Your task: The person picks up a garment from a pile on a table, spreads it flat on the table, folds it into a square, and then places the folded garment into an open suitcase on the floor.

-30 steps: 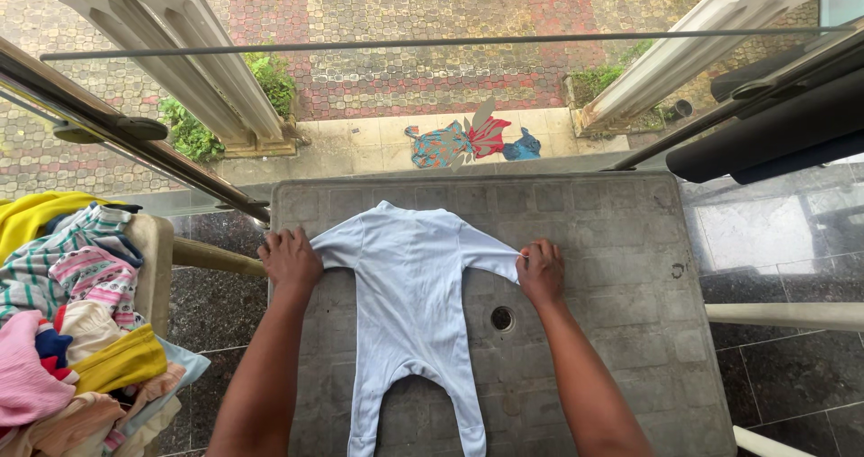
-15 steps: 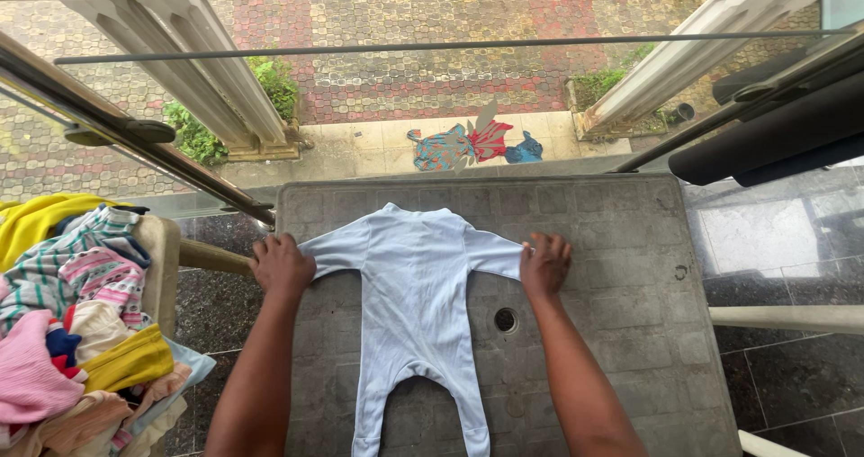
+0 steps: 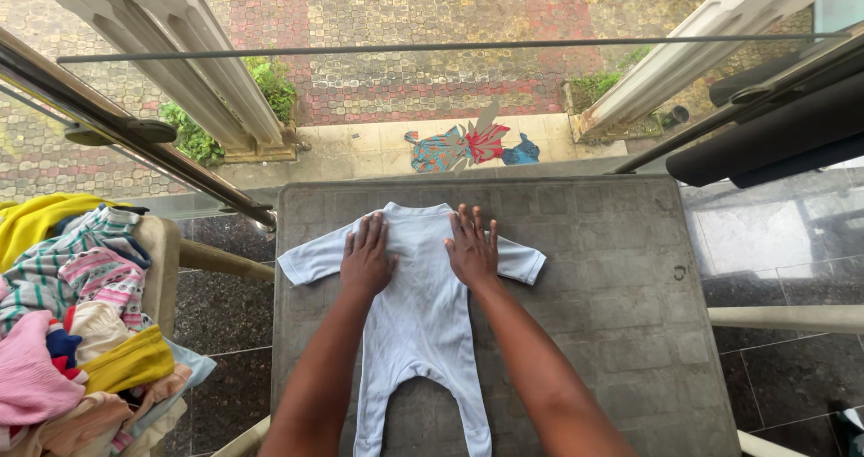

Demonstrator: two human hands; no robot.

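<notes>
One small white baby suit (image 3: 414,322) lies flat on its back in the middle of a gray table top (image 3: 612,313). Its neck points away from the person and its two legs point back toward them. Both short sleeves stick out to the sides, one to the left and one to the right.

Both hands lie on the chest of the suit, close together but not touching each other. The left hand (image 3: 366,259) is flat, palm down, with its fingers stretched out and a little spread. The right hand (image 3: 472,248) is flat too, with fingers spread wide. Neither hand grips anything; they only press on the cloth.

Nothing sits on top of the suit except the hands. A small dark mark (image 3: 679,273) shows on the table off to the right, well apart from the suit.

To the left, a big pile of clothes (image 3: 72,331) in pink, yellow and stripes fills a basket (image 3: 162,268) near the table. A metal rail (image 3: 135,142) runs above it. Far below, past the glass, some bright cloth (image 3: 468,147) lies on the paved ground.
</notes>
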